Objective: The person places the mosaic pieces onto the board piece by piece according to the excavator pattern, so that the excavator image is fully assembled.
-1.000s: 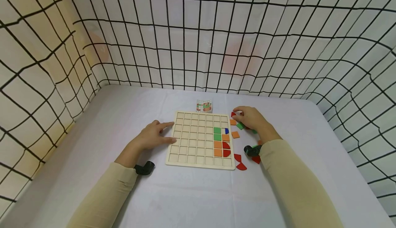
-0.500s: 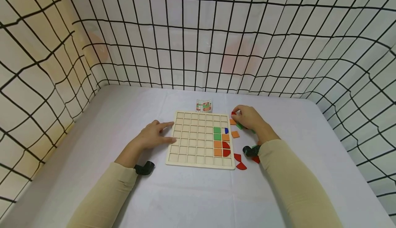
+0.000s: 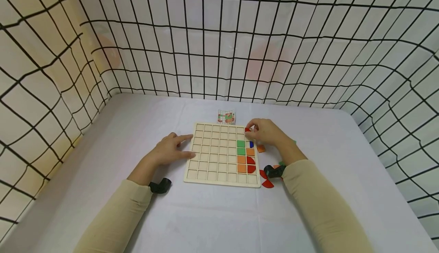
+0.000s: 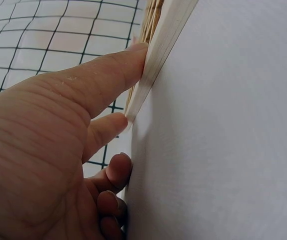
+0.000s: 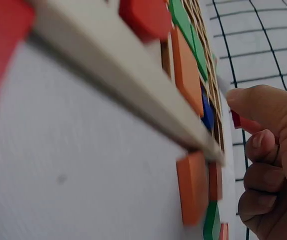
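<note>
Head view is showing the right hand (image 3: 265, 133) pinching a little red piece (image 3: 247, 130) with its fingertips, holding it over the top right corner of the wooden board (image 3: 214, 157). Left hand (image 3: 169, 151) is lying at the board's left edge with its fingers straight, and its thumb and first finger are touching that edge. Green, orange, red and blue pieces are sitting in the board's right columns, and more pieces are lying on the table (image 3: 205, 215) beside the right wrist.
</note>
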`<state>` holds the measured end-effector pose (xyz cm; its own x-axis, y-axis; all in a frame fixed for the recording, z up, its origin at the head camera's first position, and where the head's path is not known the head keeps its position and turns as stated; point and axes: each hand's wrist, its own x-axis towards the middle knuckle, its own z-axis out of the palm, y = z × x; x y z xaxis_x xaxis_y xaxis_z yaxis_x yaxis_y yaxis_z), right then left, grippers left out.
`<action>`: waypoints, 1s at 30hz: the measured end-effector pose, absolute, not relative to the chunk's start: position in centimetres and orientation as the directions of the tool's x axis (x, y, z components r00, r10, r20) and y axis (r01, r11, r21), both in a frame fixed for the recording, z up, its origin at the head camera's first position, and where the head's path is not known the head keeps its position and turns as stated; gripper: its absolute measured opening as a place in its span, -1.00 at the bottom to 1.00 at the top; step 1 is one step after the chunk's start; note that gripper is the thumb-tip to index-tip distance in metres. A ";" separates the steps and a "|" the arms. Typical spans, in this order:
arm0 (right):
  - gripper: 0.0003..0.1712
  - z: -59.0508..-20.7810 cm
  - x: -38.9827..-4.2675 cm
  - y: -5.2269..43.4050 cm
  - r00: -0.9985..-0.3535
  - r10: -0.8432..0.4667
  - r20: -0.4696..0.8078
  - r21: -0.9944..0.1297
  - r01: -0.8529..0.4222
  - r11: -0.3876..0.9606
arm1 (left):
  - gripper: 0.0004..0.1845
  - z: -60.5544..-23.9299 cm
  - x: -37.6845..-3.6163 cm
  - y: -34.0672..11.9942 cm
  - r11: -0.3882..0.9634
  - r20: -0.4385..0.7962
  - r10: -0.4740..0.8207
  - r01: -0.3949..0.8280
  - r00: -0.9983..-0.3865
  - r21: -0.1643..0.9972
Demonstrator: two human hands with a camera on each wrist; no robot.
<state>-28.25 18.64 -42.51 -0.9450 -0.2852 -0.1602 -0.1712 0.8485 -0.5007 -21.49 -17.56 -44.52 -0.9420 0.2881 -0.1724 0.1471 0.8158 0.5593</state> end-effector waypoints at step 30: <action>-0.68 -42.9 -27.1 17.1 -0.916 -0.361 -0.176 -0.497 -0.234 0.835 | -0.12 -44.3 -21.4 -17.4 0.820 -0.167 0.284 0.149 -0.944 0.552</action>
